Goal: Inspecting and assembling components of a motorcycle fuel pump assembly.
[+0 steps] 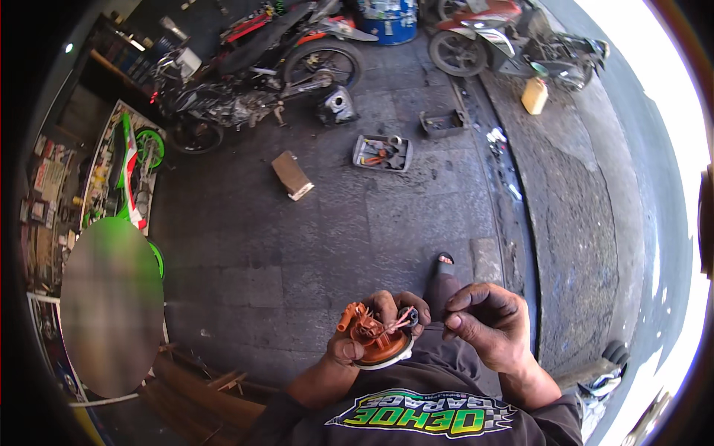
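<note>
My left hand [372,320] is closed around an orange plastic part [383,343], which looks like a fuel pump unit. It has a round flange with a pale rim, a stubby outlet on its left, and thin pinkish wires [398,321] running to a small black round piece [409,317] by my fingertips. To the right and apart from it, my right hand [487,320] is raised with its fingers curled and the thumb close to the fingertips. Whatever lies in that pinch, if anything, is too small to make out.
A parts tray [383,154], a dark bin [442,123] and a brown box [292,175] lie on the tiled floor [320,238]. Motorcycles [268,63] stand along the back, near a blue drum [388,22]. A yellowish jug [534,97] sits at right.
</note>
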Demonstrator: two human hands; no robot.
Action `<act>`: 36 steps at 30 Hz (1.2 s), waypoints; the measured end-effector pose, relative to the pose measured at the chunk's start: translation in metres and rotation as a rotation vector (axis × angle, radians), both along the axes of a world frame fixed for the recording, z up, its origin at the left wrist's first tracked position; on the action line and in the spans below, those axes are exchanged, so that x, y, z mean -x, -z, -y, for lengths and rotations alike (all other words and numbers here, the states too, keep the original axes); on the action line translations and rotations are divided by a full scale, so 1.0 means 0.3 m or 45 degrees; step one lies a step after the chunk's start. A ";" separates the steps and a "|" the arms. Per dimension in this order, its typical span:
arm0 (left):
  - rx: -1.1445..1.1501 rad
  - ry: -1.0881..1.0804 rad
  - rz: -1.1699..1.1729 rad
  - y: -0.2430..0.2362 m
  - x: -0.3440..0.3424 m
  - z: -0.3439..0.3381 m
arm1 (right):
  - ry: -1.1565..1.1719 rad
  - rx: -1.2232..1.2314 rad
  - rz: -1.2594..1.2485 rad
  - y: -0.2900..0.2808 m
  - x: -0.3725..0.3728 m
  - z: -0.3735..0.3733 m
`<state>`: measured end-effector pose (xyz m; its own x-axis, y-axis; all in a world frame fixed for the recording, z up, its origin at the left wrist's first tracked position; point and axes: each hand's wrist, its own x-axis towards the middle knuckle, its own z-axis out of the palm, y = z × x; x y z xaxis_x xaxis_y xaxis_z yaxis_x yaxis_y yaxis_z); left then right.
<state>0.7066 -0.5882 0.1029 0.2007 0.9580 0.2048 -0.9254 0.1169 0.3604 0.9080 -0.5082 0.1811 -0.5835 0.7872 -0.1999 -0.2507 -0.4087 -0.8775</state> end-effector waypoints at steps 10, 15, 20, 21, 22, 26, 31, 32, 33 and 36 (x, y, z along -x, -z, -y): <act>-0.003 -0.239 -0.038 0.005 0.536 -0.124 | -0.252 0.158 -0.136 0.040 0.619 -0.215; 0.084 -0.324 -0.079 -0.070 0.801 -0.211 | -0.370 0.178 -0.178 0.046 0.909 -0.345; 0.200 -0.435 -0.084 -0.245 0.981 -0.234 | -0.475 -0.259 -0.172 -0.046 1.133 -0.461; 0.230 -0.496 -0.153 -0.290 1.015 -0.226 | -0.563 -0.482 -0.242 -0.089 1.174 -0.493; 0.022 -0.576 -0.142 -0.351 1.028 -0.261 | -0.642 -0.704 -0.317 -0.141 1.208 -0.513; -0.298 -0.575 -0.222 -0.549 1.142 -0.349 | 0.786 0.207 -1.672 -0.304 1.608 -0.111; -0.517 -0.618 -0.237 -0.567 1.364 -0.390 | 0.703 0.617 -2.601 -0.353 1.821 -0.100; -0.529 -0.625 -0.253 -0.561 1.391 -0.391 | 0.685 0.717 -2.821 -0.364 1.862 -0.103; -0.528 -0.709 -0.121 -0.550 1.401 -0.393 | 0.663 0.818 -3.039 -0.375 1.903 -0.106; -0.481 -0.622 -0.104 -0.571 1.589 -0.375 | 0.603 1.089 -3.664 -0.399 2.017 -0.101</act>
<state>0.2299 -0.4757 0.2741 -0.2131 0.8076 0.5499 -0.8073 -0.4626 0.3664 0.3029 -0.4779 0.3009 0.0452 0.9972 -0.0598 0.2587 0.0462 0.9649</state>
